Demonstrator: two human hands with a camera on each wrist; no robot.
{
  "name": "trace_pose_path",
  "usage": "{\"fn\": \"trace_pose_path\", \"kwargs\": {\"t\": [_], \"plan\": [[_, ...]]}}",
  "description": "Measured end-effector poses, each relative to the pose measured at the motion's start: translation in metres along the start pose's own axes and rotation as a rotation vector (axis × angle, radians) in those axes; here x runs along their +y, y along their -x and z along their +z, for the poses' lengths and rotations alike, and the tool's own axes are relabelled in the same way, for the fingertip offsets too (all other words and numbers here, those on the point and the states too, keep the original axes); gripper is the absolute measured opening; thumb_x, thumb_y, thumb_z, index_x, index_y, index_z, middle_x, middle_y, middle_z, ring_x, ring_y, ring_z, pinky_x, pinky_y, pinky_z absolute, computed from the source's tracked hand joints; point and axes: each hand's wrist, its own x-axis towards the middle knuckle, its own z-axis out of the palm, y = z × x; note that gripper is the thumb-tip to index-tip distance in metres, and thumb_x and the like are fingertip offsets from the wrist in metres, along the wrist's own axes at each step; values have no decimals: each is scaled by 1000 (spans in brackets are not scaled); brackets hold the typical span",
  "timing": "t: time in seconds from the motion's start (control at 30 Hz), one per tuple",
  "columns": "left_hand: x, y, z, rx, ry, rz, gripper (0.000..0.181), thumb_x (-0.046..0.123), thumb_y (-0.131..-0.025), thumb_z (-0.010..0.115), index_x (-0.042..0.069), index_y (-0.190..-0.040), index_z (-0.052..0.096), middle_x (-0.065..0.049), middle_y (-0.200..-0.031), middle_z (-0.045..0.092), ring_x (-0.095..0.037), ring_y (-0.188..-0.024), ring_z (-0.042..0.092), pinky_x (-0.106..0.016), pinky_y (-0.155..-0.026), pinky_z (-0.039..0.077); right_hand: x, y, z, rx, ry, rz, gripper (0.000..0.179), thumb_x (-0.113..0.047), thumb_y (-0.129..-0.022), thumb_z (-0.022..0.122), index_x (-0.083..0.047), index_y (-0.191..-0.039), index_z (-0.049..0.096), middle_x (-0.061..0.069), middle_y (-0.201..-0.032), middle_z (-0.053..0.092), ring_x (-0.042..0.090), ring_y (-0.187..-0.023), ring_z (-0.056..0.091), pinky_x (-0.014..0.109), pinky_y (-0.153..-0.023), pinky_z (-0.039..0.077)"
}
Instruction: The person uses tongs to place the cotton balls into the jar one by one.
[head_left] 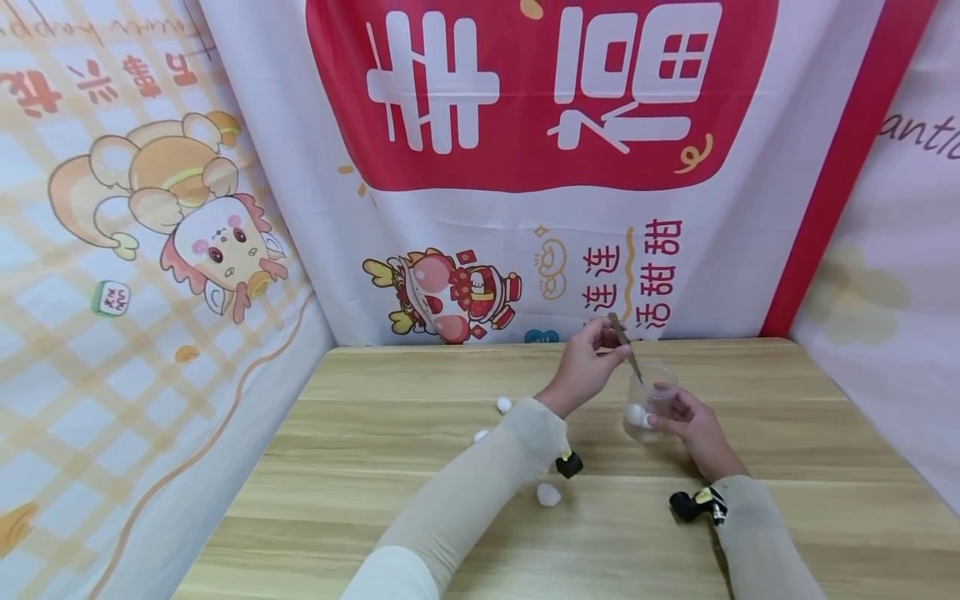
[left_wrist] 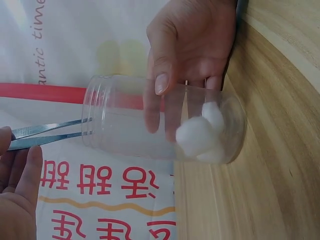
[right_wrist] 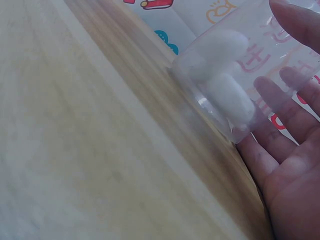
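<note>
My left hand (head_left: 588,367) pinches metal tweezers (head_left: 624,340) above a clear plastic jar (head_left: 658,385). In the left wrist view, the tweezers' (left_wrist: 40,130) tips stand apart at the jar's (left_wrist: 122,120) mouth, with nothing between them. My right hand (head_left: 697,429) holds the jar from the right, its thumb and fingers around the wall. Several white cotton balls (left_wrist: 197,136) lie at the jar's bottom. From the right wrist view, the jar looks upright on the table, with cotton balls (right_wrist: 230,97) showing through its wall.
Three loose cotton balls lie on the wooden table (head_left: 360,500): one cotton ball (head_left: 503,405) farther back, one cotton ball (head_left: 481,436) partly behind my left sleeve, and one cotton ball (head_left: 548,495) between the forearms. Printed cloths (head_left: 525,217) hang behind and beside the table.
</note>
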Motion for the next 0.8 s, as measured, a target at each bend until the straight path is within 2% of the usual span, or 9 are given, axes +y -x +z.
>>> {"fn": "trace_pose_path", "kwargs": {"t": [0.23, 0.33, 0.43, 0.5, 0.63, 0.8], "plan": [[5, 1, -7, 13, 20, 4, 19, 6, -92, 66, 11, -109, 59, 1, -99, 63, -7, -92, 62, -23, -79, 55, 1, -1, 0, 2, 20, -16, 76, -31, -87, 74, -6, -148, 36, 16, -148, 41, 32, -136, 37, 52, -111, 28], [7, 0, -10, 17, 16, 0, 20, 7, -92, 66, 12, -110, 59, 1, -99, 63, -7, -93, 62, -23, -79, 55, 2, -1, 0, 2, 31, -23, 75, -31, -88, 74, -7, -148, 36, 16, -147, 43, 30, -134, 40, 40, -109, 34], [8, -1, -13, 20, 14, -3, 22, 8, -92, 67, 12, -111, 59, 1, -100, 63, -7, -93, 62, -23, -78, 56, 2, -1, 0, 0, 36, -31, 74, -31, -88, 73, -7, -148, 36, 16, -145, 45, 26, -131, 43, 23, -101, 40], [8, 0, -15, 21, 16, -8, 22, 8, -92, 67, 12, -112, 59, 0, -101, 64, -7, -94, 62, -23, -78, 56, 3, -2, 0, -2, 34, -37, 73, -30, -89, 73, -7, -147, 37, 16, -145, 45, 24, -130, 45, 17, -95, 41], [5, 1, -18, 23, 11, -2, 21, 7, -92, 67, 12, -110, 59, -3, -101, 65, -8, -93, 62, -24, -79, 56, 5, -2, 0, -2, 25, -41, 71, -30, -88, 73, -8, -146, 39, 16, -145, 45, 20, -128, 47, 14, -93, 42], [0, 5, -20, 33, 9, -1, 21, 6, -91, 68, 11, -109, 60, 1, -98, 64, -8, -90, 62, -25, -79, 56, 5, -1, 0, 3, 22, -42, 72, -30, -87, 74, -6, -146, 39, 18, -145, 44, 23, -129, 45, 13, -93, 41]]}}
